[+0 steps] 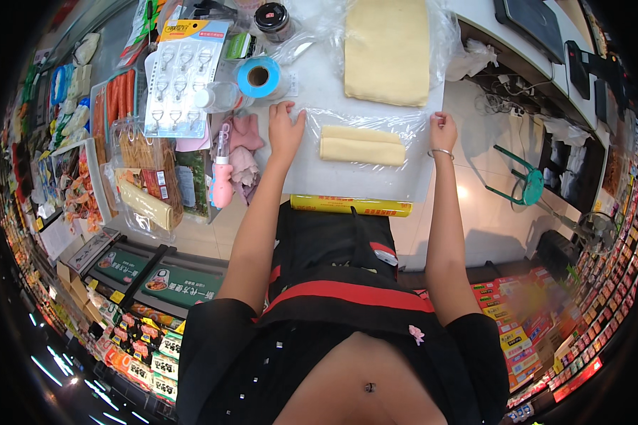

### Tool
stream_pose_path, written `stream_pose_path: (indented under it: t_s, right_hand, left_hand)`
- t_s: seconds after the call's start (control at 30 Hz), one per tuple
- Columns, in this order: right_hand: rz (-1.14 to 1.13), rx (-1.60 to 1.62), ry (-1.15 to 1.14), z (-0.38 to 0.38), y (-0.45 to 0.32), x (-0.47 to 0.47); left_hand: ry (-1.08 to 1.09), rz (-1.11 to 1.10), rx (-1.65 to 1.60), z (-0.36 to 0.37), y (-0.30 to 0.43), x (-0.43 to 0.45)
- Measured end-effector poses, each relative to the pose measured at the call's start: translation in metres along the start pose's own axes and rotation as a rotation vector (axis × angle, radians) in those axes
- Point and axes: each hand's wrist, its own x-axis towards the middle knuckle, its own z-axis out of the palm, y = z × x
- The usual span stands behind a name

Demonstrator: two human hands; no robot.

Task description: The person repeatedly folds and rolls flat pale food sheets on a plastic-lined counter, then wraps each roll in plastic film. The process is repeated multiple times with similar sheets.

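A folded pale-yellow sheet, perhaps tofu skin [362,146], lies on clear plastic film [345,118] spread over the white tabletop [351,183]. At the film's far left corner is my left hand [287,130], its thumb apart from the fingers and touching or close to the film. My right hand [444,133] has its fingers curled at the film's far right corner and seems to pinch it. Beyond the film lies a larger stack of pale-yellow sheets [387,50] in clear plastic. A yellow roll box or tube [351,205] runs along the near table edge.
To the left are a blue label roll [258,77], a clear bottle [220,97], a carded pack of hooks [185,79], a pink bubble wand [222,183] and pink cloths [244,159]. A dark-lidded jar [272,21] stands behind. At right, a green stool [531,186] stands on the floor.
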Motion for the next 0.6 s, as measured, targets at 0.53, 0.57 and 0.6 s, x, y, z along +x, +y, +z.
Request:
stream_pose_path:
  t_s: [0.53,0.57,0.6]
  right_hand:
    - [0.143,0.239,-0.237,-0.009,-0.029,-0.003]
    - [0.287,0.415,-0.307,-0.016,-0.031,-0.011]
    - [0.263,0.532,-0.347,-0.024,-0.024,-0.021]
  left_hand:
    - [-0.183,-0.164,-0.242,-0.022,0.017,0.017]
    - [-0.249,-0.225,-0.359,-0.03,0.021,0.014]
    - [-0.296,-0.246,-0.418,-0.039,0.032,0.01]
